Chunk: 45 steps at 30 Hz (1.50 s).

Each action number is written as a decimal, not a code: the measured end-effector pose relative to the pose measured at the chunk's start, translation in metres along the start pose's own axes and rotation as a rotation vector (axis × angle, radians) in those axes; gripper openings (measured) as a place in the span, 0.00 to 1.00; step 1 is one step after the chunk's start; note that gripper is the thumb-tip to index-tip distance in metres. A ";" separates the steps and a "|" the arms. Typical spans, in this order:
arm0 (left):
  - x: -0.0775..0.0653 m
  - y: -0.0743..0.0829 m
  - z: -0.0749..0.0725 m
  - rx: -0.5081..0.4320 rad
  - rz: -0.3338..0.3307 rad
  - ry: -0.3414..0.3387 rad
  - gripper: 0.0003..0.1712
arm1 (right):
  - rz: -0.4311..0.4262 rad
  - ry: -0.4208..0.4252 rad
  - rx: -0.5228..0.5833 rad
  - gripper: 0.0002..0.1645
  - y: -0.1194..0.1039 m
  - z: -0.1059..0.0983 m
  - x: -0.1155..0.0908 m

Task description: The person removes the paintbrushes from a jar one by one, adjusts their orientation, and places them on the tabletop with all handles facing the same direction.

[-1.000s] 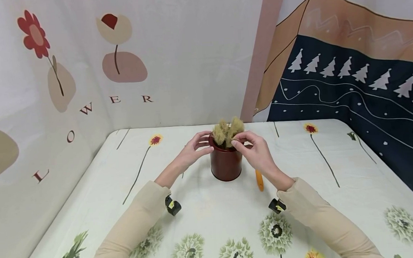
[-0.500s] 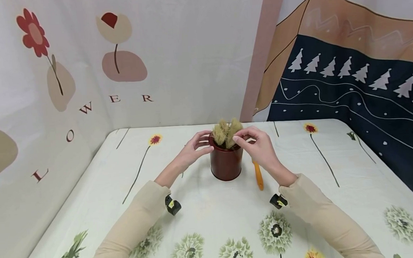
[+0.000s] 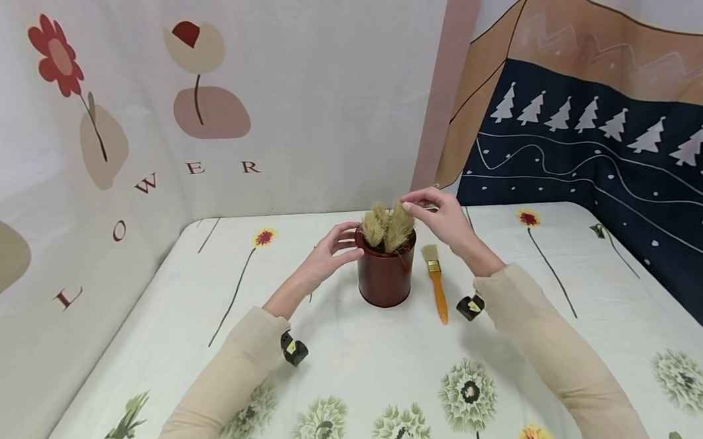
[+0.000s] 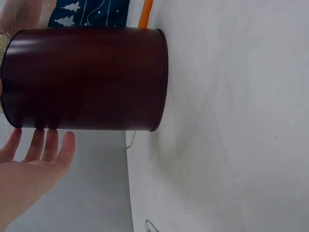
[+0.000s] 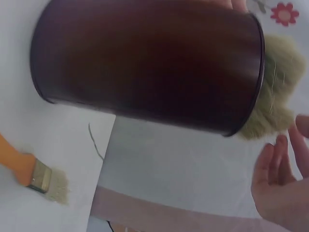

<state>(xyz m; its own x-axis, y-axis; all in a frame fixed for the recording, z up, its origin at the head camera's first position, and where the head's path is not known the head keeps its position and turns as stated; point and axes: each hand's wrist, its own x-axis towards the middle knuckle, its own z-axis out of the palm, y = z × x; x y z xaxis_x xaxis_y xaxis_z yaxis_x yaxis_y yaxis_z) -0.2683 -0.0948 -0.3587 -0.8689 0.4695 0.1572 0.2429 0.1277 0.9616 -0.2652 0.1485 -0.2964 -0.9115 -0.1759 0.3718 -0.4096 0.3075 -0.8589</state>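
Note:
A dark red cylindrical pot (image 3: 384,281) stands upright on the table and holds fuzzy yellow-green plant tufts (image 3: 376,228). At the pot's left side is my left hand (image 3: 329,252), with its fingertips on the wall and its thumb at the near rim. In the left wrist view those fingers (image 4: 48,145) look fairly straight. My right hand (image 3: 444,221) pinches the top of the right tuft (image 3: 400,229) between thumb and index finger. The right wrist view shows its other fingers (image 5: 275,162) bent, beside the fuzz (image 5: 277,87).
A paintbrush (image 3: 437,288) with an orange handle and pale bristles lies on the table just right of the pot. The tablecloth (image 3: 342,379) has printed flowers. Patterned cloth walls (image 3: 321,102) stand behind and at the sides.
My right hand has risen from the right tuft's base to its top, uncovering the whole paintbrush. My left hand and the pot have stayed in place.

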 end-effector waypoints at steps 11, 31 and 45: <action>0.002 0.001 0.000 0.002 -0.063 0.012 0.33 | 0.073 -0.261 0.047 0.18 -0.002 0.000 0.033; 0.001 0.002 -0.001 -0.018 -0.096 -0.004 0.33 | 0.068 -0.500 0.045 0.18 0.002 0.010 0.048; 0.000 0.002 0.000 -0.004 -0.071 0.015 0.32 | 0.047 -0.452 0.009 0.12 0.006 0.006 0.044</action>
<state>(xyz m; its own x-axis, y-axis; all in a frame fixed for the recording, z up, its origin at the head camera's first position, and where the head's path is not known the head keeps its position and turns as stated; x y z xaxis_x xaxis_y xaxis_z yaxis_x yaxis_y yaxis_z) -0.2676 -0.0943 -0.3573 -0.8901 0.4463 0.0920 0.1788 0.1563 0.9714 -0.3076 0.1374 -0.2871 -0.8205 -0.5535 0.1427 -0.3659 0.3168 -0.8751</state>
